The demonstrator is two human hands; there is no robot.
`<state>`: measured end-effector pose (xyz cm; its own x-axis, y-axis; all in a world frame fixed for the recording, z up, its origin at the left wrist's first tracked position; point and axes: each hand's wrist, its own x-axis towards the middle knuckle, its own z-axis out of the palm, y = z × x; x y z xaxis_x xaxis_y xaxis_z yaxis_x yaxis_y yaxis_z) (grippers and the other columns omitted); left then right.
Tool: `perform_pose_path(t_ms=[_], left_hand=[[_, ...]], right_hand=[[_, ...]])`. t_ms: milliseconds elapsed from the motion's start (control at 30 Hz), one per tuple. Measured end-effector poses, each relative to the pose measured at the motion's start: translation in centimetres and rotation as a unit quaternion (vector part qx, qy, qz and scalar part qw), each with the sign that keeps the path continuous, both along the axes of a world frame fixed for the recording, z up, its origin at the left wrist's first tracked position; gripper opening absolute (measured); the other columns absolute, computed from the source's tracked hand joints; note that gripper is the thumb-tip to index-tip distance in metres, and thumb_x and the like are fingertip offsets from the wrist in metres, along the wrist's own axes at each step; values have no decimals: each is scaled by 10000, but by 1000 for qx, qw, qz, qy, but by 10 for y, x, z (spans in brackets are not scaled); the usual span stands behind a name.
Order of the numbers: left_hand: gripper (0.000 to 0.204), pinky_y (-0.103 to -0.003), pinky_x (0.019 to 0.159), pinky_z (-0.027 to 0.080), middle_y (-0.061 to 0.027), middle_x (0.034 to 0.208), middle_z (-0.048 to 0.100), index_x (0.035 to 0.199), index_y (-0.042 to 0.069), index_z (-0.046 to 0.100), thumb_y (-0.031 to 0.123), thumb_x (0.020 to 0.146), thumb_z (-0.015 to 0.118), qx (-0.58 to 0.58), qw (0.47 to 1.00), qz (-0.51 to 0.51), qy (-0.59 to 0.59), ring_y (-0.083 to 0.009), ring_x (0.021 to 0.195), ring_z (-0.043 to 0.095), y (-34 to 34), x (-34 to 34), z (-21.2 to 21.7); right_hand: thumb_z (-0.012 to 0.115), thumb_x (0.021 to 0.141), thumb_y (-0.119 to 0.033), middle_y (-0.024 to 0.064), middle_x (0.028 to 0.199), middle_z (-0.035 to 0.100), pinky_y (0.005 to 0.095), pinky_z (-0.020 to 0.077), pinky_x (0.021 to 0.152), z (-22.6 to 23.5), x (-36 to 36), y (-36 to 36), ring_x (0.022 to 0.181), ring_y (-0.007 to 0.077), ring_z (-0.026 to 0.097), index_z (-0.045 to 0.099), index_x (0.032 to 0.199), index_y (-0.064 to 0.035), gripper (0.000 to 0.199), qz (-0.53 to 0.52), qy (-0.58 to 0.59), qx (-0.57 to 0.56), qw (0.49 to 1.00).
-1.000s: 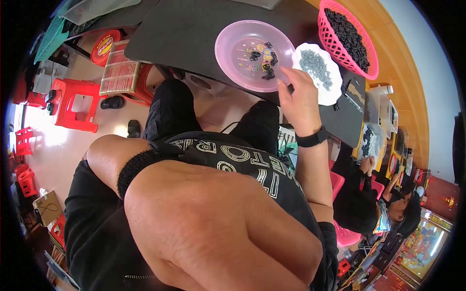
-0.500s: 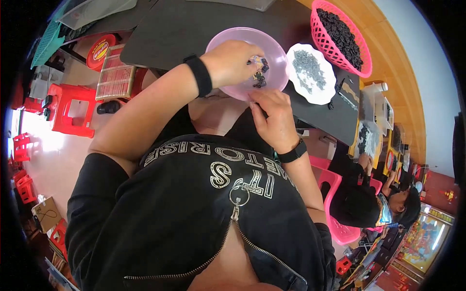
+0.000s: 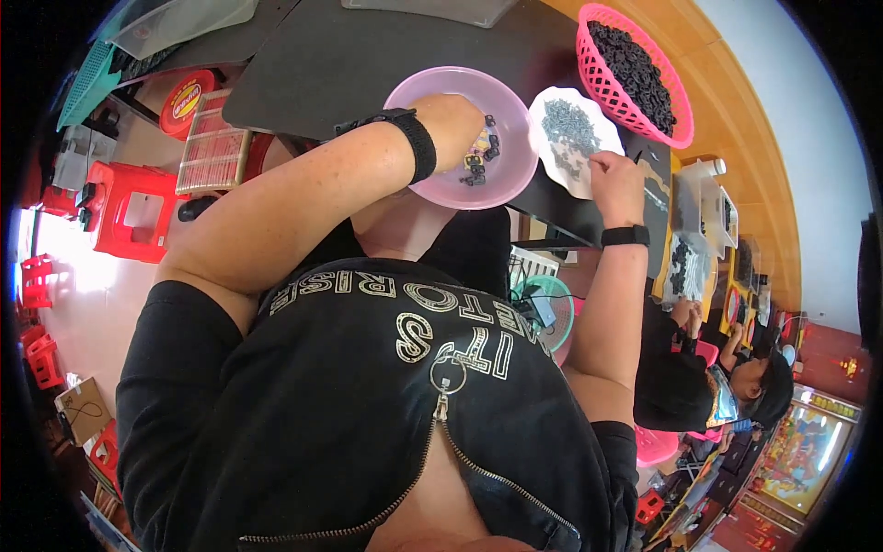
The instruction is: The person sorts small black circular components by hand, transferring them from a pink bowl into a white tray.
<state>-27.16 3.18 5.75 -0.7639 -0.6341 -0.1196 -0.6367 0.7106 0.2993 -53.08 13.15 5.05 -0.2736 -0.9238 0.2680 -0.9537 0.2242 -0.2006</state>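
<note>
My left hand (image 3: 452,131) is curled inside a pink plastic bowl (image 3: 425,86). Its fingers are turned down and closed, and what they hold is hidden behind the back of the hand. Small black parts (image 3: 475,166), some with yellowish bits, lie in the bowl beside the fingers. My right hand (image 3: 618,187) is over the near right rim of a white scalloped plate (image 3: 543,147), thumb and fingers pinched together; anything between them is too small to make out. A heap of thin silvery metal pieces (image 3: 570,129) is spread on that plate.
Behind the plate stands a pink basket (image 3: 589,64) full of small black parts (image 3: 635,78). The dark table (image 3: 322,64) carries these things. Clear plastic containers (image 3: 694,207) stand at the right, where another person (image 3: 681,377) sits. Red stools (image 3: 133,212) are at the left.
My right hand has left the bowl's near rim and moved right to the plate. My left hand has stayed in the bowl, with its fingers lower and now out of sight.
</note>
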Motion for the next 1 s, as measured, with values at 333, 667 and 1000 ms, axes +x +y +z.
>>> perform_pose_path(t_ms=[333,667,1000], left_hand=[[124,-268,613,483,-65,726,597,877,-1,607,65,774,626,143,936,35,321,-122,670,587,-2,24,27],[177,-218,682,480,-37,826,618,999,-6,596,102,862,572,411,784,74,460,-78,727,572,25,61,19],[172,-204,664,473,-22,828,601,989,30,588,132,851,605,506,706,163,468,-82,724,575,46,57,6]], right_hand=[[555,778,-163,171,802,635,413,490,701,-15,-2,-12,773,345,611,667,814,-78,145,-3,24,45,999],[582,766,-76,138,717,632,327,476,598,-5,11,-1,649,252,620,620,793,-19,74,26,-76,-79,994],[576,811,53,8,826,604,180,423,695,9,94,25,738,53,543,616,920,14,122,104,-571,-93,809]])
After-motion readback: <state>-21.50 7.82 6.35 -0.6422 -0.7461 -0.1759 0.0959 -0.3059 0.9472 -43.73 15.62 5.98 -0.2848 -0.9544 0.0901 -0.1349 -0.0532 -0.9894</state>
